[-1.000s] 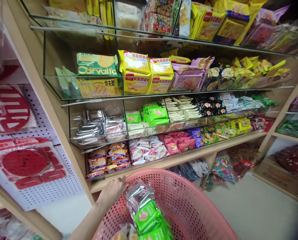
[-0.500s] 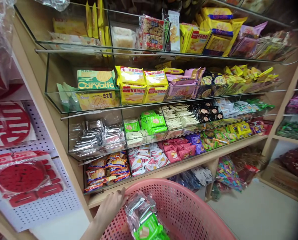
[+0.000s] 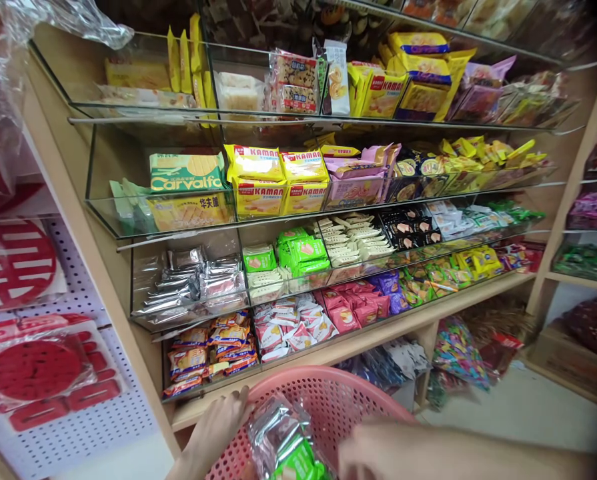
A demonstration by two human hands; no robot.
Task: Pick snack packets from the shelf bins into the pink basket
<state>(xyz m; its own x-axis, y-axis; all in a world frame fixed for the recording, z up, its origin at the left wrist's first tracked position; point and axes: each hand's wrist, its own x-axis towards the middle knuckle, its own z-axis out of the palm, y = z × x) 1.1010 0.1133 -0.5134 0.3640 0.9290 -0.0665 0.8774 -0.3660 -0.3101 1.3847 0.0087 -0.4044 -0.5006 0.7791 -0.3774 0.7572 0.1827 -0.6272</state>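
Note:
A pink perforated plastic basket (image 3: 323,380) fills the bottom middle of the view, tilted against the lower shelf. My left hand (image 3: 222,419) has its fingers closed over the basket's left rim. Inside the basket lies a clear plastic bag (image 3: 278,430) with silver packets and green wafer packets (image 3: 298,463) in it. Over the basket's right side is my right hand (image 3: 371,445), smeared by motion, with the forearm coming in from the right. Its fingers are too blurred to show whether they hold anything. It hides part of the basket's right wall.
Tilted glass-fronted shelves (image 3: 278,220) of packaged biscuits and wafers rise ahead. Orange packets (image 3: 188,360) and white packets (image 3: 288,327) lie in the lowest row. A pegboard with red decorations (image 3: 38,367) stands at left. Bagged colourful sweets (image 3: 458,350) lie below the shelf at right.
My right hand and forearm have come into view from the right, over the basket. My left hand stays on the rim. The camera view has shifted slightly.

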